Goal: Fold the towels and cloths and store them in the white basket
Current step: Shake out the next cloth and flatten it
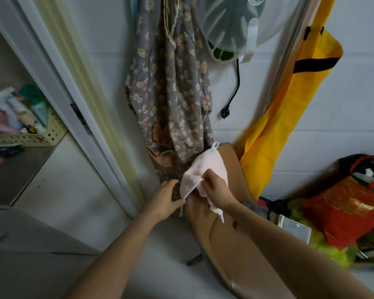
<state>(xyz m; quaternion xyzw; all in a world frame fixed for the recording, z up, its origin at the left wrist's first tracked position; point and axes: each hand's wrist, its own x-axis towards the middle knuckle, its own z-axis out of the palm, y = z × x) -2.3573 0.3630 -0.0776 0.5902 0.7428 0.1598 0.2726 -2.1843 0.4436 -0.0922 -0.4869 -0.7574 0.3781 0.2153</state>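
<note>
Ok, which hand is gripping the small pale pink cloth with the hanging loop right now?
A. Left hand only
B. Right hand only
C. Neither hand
B: the right hand has its fingers curled round the small pale pink cloth, while the left hand lies open beside it with fingers extended, touching only its lower edge.

Dim, flat indoor light, soft shadows. Wide-angle bending at edges. Motion blur on shelf basket (pixel 26 138) far left of hands.
</note>
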